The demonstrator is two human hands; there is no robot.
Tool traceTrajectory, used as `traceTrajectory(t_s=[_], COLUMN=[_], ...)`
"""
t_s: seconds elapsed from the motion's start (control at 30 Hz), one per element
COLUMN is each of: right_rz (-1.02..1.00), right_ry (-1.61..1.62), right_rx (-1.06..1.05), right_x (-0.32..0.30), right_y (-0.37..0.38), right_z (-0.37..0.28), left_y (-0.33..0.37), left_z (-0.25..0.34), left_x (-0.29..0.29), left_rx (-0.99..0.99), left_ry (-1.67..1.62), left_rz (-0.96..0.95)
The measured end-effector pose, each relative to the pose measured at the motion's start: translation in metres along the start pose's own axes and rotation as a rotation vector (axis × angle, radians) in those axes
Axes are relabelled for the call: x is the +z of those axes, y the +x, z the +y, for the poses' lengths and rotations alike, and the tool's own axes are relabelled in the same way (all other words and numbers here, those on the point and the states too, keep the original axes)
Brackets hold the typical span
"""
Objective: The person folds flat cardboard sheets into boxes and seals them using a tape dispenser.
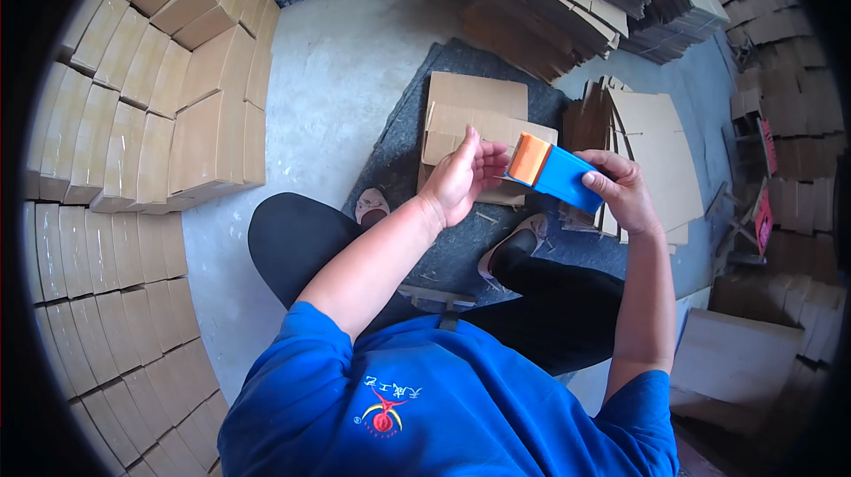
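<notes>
My right hand (pixel 625 184) grips the far right end of a blue, box-shaped object (pixel 566 177), thumb on top and fingers behind. At its left end sits an orange block (pixel 530 159); I cannot tell exactly what kind of thing it is. Close beside the orange end, my left hand (pixel 456 180) is open, palm turned to the right, thumb up and fingers slightly curled. Nothing shows in its palm. Below both hands lie flat brown cardboard pieces (pixel 474 91) on a dark mat.
Stacked brown cartons (pixel 213 140) line the left side. Flattened cardboard lies in a bundle (pixel 656 140) at right and in piles (pixel 550 11) at the far side. More cardboard stacks (pixel 798 113) stand along the right edge. My legs and feet flank the dark mat (pixel 399 149).
</notes>
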State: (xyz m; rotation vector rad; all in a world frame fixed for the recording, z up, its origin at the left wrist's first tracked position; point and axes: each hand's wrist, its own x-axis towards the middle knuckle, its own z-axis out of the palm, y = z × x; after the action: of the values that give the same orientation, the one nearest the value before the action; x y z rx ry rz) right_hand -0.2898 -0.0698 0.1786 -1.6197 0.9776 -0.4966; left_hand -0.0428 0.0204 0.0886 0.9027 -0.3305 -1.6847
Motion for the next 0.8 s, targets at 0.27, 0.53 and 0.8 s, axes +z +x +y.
traceTrajectory(t_s=[0.27, 0.53, 0.8], right_rz=[-0.036, -0.047, -0.083], right_ry=[-0.038, 0.058, 0.086], right_rx=[0.011, 0.096, 0.11], right_x=[0.012, 0.021, 0.029], right_y=[0.0, 0.002, 0.008], right_z=[0.017, 0.028, 0.036], left_y=[-0.015, -0.027, -0.021], left_z=[0.002, -0.016, -0.028], left_x=[0.005, 0.009, -0.012], left_rx=[-0.032, -0.053, -0.042], left_ry=[-0.047, -0.187, -0.232], left_rz=[-0.08, -0.02, -0.009])
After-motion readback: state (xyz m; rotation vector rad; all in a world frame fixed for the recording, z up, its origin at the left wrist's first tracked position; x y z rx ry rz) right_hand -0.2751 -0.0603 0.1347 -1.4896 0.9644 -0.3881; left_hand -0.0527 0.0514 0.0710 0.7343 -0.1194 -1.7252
